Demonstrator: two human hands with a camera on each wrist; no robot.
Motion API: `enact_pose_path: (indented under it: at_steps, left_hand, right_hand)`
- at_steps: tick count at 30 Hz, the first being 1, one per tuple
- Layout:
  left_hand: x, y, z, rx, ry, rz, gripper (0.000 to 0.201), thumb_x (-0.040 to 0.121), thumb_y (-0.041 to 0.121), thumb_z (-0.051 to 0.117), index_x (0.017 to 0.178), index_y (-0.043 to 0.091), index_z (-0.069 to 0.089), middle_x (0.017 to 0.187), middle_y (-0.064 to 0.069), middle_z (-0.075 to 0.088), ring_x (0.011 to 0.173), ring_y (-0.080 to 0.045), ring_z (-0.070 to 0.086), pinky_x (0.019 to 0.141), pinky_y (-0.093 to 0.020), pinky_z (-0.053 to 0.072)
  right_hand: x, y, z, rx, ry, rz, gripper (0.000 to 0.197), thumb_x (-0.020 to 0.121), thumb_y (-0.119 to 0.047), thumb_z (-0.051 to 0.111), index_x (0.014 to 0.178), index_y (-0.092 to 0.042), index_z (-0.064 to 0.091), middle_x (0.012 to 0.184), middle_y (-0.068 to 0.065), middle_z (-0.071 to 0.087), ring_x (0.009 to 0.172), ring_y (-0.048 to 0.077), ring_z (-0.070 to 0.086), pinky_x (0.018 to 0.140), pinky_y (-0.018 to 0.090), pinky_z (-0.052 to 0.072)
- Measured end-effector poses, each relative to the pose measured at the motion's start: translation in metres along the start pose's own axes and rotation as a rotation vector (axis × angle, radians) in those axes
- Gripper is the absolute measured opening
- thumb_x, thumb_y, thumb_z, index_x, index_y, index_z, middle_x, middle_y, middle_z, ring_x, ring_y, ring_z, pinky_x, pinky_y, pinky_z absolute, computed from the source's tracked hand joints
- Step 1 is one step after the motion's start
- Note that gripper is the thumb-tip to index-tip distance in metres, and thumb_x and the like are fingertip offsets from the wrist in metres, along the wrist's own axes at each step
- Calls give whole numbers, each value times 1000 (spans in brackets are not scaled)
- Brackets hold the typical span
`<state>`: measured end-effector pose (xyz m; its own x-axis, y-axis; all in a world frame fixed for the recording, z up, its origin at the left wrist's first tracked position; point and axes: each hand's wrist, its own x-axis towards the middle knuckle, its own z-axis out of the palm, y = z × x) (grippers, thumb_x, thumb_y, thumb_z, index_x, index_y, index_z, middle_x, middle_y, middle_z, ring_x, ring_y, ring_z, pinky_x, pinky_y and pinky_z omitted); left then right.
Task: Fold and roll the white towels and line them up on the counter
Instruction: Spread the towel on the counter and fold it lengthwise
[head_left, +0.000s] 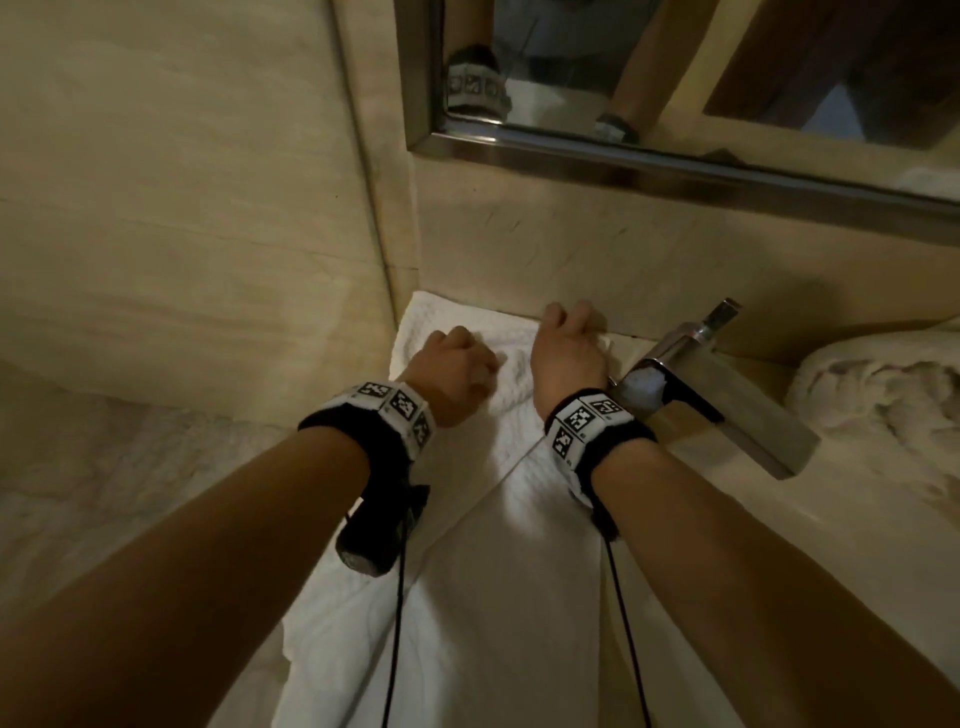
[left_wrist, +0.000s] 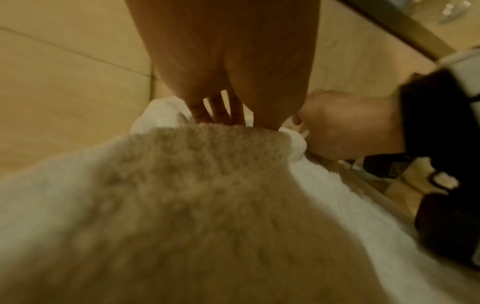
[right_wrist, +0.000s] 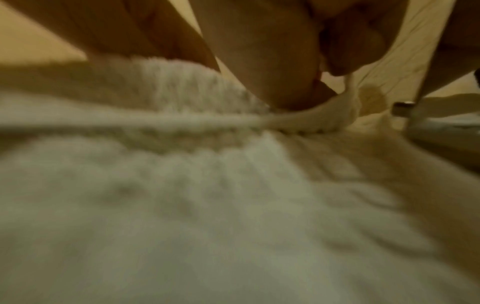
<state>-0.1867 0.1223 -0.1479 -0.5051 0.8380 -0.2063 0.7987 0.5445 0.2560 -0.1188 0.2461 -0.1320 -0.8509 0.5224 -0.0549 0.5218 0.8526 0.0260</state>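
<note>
The shiny tap (head_left: 727, 384) sticks out just right of the right hand (head_left: 569, 353) and blocks that side. The wall (head_left: 545, 249) stands right behind the towel (head_left: 467, 519). A crumpled towel (head_left: 883, 384) fills the counter past the tap.

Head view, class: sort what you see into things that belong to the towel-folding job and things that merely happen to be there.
Part of the job:
- white towel spread on the counter
- left hand and right hand, both gripping its far end
- bundled towel at the right

Just there:
- tap
- mirror
- wall
</note>
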Motion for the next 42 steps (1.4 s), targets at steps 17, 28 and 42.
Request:
enact_pose_path:
  at_steps: [17, 28, 42]
  left_hand:
    - [-146, 23, 3, -546, -399, -792, 76, 73, 7, 62, 138, -8, 26, 114, -23, 54, 92, -32, 61, 67, -26, 44]
    - [-204, 63, -1, 89, -375, -610, 52, 84, 33, 66, 124, 4, 51, 122, -11, 58, 111, -27, 59, 85, -31, 47]
    - [-217, 99, -23, 30, -231, -425, 47, 92, 44, 51, 118, 5, 55, 112, -14, 60, 98, -28, 59, 70, -28, 38]
  right_hand:
    - [-94, -22, -12, 579, -602, -16, 125, 72, -43, 80, 151, -16, -14, 155, 6, -14, 146, 25, -1, 115, 31, 18]
    - [-140, -26, 0, 482, -528, -160, 144, 56, -53, 87, 149, -34, -22, 149, 11, -42, 145, 35, -19, 118, 43, 7]
    - [-169, -41, 4, 638, -116, 218, 69, 89, -14, 58, 143, 3, 18, 147, 23, 18, 131, 39, 28, 110, 38, 31]
